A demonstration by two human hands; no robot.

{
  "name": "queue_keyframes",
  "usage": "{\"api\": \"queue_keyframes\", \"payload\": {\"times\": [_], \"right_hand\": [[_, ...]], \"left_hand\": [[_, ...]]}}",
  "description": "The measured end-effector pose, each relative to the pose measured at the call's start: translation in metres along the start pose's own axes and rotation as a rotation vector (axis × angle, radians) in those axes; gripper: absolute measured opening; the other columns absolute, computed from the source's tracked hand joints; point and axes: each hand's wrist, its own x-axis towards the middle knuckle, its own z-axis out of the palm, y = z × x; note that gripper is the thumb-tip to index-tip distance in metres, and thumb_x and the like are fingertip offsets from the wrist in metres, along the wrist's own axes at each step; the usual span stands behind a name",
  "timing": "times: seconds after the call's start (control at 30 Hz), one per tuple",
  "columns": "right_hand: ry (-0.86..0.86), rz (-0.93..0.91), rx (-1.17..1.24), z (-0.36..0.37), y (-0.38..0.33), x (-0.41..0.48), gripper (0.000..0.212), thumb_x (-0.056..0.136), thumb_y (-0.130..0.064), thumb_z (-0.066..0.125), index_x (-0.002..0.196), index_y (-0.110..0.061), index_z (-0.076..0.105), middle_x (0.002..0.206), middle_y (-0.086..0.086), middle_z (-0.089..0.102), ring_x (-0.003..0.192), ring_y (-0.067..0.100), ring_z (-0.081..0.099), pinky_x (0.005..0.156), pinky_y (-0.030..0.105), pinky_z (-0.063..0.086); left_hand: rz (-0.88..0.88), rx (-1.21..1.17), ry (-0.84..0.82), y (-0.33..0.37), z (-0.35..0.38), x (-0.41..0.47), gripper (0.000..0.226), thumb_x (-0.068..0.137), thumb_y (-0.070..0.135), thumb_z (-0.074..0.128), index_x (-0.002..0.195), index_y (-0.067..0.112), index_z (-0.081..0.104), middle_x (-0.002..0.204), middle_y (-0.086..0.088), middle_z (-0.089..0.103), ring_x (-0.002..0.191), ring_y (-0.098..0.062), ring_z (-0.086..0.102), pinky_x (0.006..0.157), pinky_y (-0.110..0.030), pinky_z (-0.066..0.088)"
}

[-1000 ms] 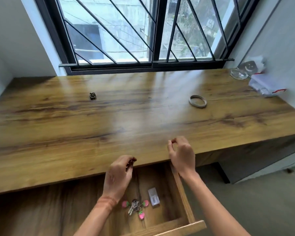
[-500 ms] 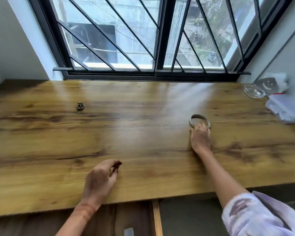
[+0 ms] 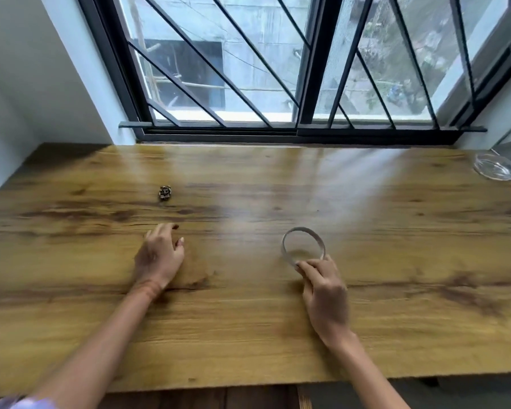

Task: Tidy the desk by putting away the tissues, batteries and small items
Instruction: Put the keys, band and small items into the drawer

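My right hand [image 3: 323, 293] pinches the near edge of a thin grey ring [image 3: 303, 245], like an empty tape roll, and holds it tilted just above the wooden desk [image 3: 396, 290]. My left hand [image 3: 160, 255] is stretched out over the desk with loosely curled fingers and holds nothing. A small dark patterned item [image 3: 165, 192] lies on the desk a short way beyond the left hand's fingertips.
A clear glass dish [image 3: 496, 169] stands at the far right corner by the wall. A barred window [image 3: 278, 69] runs along the back of the desk. A strip of the open drawer [image 3: 304, 398] shows below the desk's front edge.
My right hand has taken hold of the ring and lifted it toward me. My left hand has reached forward toward the small dark item. The view has shifted forward over the desk.
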Motion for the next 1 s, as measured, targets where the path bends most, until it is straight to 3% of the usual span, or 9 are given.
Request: {"api": "queue_keyframes", "payload": {"times": [0.13,0.3,0.47,0.57,0.67,0.83,1.0], "right_hand": [[-0.043,-0.053,0.033,0.012,-0.03,-0.007,0.032,0.061,0.012,0.077,0.088,-0.005,0.071,0.081,0.008,0.067,0.076,0.018,0.06,0.085,0.045,0.053],[-0.081,-0.052,0.005,0.031,-0.064,-0.011,0.034,0.061,0.014,0.075,0.088,-0.006,0.072,0.081,0.006,0.067,0.076,0.021,0.063,0.089,0.04,0.051],[-0.089,-0.004,0.0,0.044,-0.089,-0.013,0.029,0.064,0.011,0.075,0.088,-0.005,0.072,0.082,0.008,0.069,0.076,0.022,0.065,0.086,0.04,0.053],[-0.09,0.019,-0.019,0.049,-0.1,-0.016,0.025,0.067,0.009,0.074,0.089,-0.004,0.072,0.082,0.009,0.069,0.076,0.023,0.066,0.086,0.041,0.053],[-0.085,0.039,-0.031,0.049,-0.109,-0.021,0.025,0.069,0.009,0.073,0.09,-0.005,0.072,0.083,0.009,0.069,0.076,0.024,0.066,0.086,0.041,0.054],[-0.069,0.041,-0.022,0.042,-0.123,-0.034,0.024,0.071,0.009,0.07,0.09,-0.005,0.072,0.083,0.009,0.069,0.077,0.024,0.065,0.084,0.041,0.054],[-0.081,0.009,0.022,0.026,-0.141,-0.057,0.026,0.069,0.009,0.074,0.091,-0.004,0.071,0.083,0.01,0.07,0.078,0.025,0.066,0.077,0.044,0.056]], "left_hand": [[-0.051,0.043,-0.019,-0.017,0.008,0.041,0.051,0.086,0.02,0.058,0.132,0.003,0.044,0.14,-0.021,0.041,0.125,-0.038,0.038,0.102,-0.044,0.036],[-0.054,0.133,-0.138,-0.031,0.011,0.09,0.06,0.091,0.034,0.052,0.144,0.019,0.029,0.155,-0.015,0.014,0.138,-0.036,0.019,0.108,-0.047,0.028],[0.091,0.291,-0.341,-0.042,0.013,0.122,0.059,0.096,0.013,0.032,0.148,0.03,0.009,0.158,-0.008,-0.001,0.143,-0.031,0.005,0.114,-0.046,0.014],[0.212,0.355,-0.269,-0.046,0.015,0.123,0.06,0.093,0.002,0.028,0.148,0.022,0.017,0.153,-0.014,0.021,0.136,-0.034,0.024,0.109,-0.043,0.025],[0.299,0.264,-0.075,-0.054,0.017,0.112,0.046,0.094,0.001,0.032,0.138,0.011,0.041,0.128,-0.023,0.049,0.116,-0.039,0.043,0.097,-0.044,0.036],[0.34,0.125,0.027,-0.069,0.009,0.067,0.031,0.086,0.006,0.055,0.117,0.002,0.059,0.108,-0.028,0.055,0.1,-0.042,0.05,0.084,-0.048,0.042],[0.177,-0.162,0.035,-0.091,-0.014,-0.014,0.036,0.084,0.02,0.064,0.116,0.006,0.059,0.104,-0.025,0.053,0.097,-0.041,0.05,0.086,-0.043,0.043]]}}
